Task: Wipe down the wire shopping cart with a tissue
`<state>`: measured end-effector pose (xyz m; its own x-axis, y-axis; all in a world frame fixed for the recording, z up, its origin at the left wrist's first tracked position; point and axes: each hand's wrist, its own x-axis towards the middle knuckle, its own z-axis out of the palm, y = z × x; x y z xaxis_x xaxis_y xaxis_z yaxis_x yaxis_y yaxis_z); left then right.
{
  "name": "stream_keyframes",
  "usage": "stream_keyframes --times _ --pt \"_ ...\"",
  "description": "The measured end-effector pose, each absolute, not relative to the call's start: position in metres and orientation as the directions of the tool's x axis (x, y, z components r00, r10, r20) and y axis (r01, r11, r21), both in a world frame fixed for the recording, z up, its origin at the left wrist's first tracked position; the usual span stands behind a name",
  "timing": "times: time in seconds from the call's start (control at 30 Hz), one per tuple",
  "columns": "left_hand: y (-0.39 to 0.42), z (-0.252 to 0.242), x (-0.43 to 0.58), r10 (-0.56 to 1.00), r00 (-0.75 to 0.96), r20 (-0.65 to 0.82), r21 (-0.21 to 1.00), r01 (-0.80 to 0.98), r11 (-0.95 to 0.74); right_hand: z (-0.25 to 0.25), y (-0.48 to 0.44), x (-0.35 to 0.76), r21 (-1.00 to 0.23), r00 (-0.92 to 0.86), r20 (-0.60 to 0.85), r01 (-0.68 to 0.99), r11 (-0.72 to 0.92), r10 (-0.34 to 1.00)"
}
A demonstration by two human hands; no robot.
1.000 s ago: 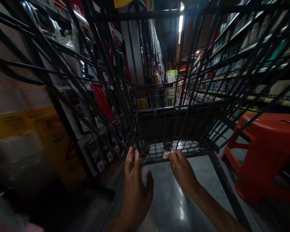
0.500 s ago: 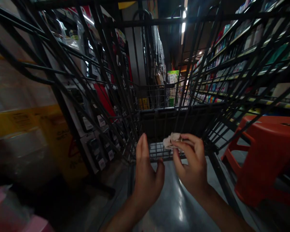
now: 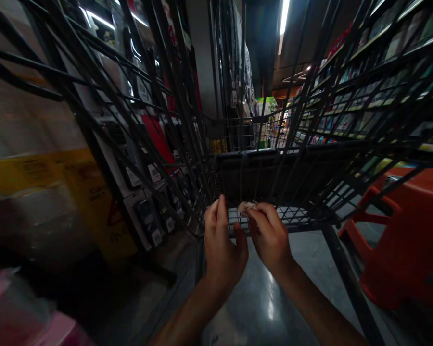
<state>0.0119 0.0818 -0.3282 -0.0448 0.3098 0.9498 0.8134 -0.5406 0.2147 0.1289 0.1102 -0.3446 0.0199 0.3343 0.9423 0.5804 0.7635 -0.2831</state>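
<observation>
Inside the dark wire shopping cart [image 3: 281,166], my right hand [image 3: 272,236] pinches a crumpled pale tissue or small cloth [image 3: 244,207] between thumb and fingers. The wad sits low, in front of the cart's wire base, and my fingers cover part of it. Just left of it is my left hand [image 3: 222,245], held upright with the fingers stretched out and the thumb apart. Nothing shows in that hand. Whether its fingertips touch the cart wires, I cannot tell. A small gap separates the two hands.
An orange plastic stool [image 3: 406,230] stands at the right, with stocked shelves [image 3: 361,81] behind it. Packaged goods [image 3: 147,223] hang on a rack at the left. Further left are a yellow caution sign [image 3: 94,192] and pink packages [image 3: 32,312]. Grey floor [image 3: 252,302] lies below.
My right hand has moved left with the crumpled wad, closer to my left hand. The left hand has barely moved. My view has shifted slightly.
</observation>
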Motion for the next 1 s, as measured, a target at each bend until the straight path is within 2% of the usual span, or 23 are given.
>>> stream_keyframes --times 0.2,0.37,0.53,0.8,0.93,1.0 --pt "0.081 -0.332 0.013 0.323 -0.065 0.944 0.238 0.812 -0.533 -0.372 0.112 0.133 -0.326 -0.092 0.876 0.610 0.722 0.473" --pt "0.074 -0.337 0.014 0.364 -0.011 0.931 0.231 0.790 -0.567 -0.386 0.114 0.136 -0.332 -0.118 0.848 0.643 0.690 0.518" --pt "0.074 -0.339 0.015 0.378 -0.028 0.925 0.258 0.776 -0.576 -0.388 0.108 0.139 -0.337 -0.143 0.829 0.644 0.687 0.541" --pt "0.074 -0.338 0.010 0.375 0.050 0.926 0.198 0.781 -0.592 -0.355 0.098 0.142 -0.327 -0.020 0.913 0.565 0.758 0.408" --pt "0.068 -0.338 0.014 0.418 0.052 0.907 0.222 0.786 -0.578 -0.348 0.103 0.138 -0.295 0.003 0.933 0.576 0.762 0.359" --pt "0.065 -0.337 0.016 0.434 0.028 0.901 0.253 0.778 -0.575 -0.351 0.105 0.136 -0.298 -0.015 0.925 0.592 0.749 0.380"
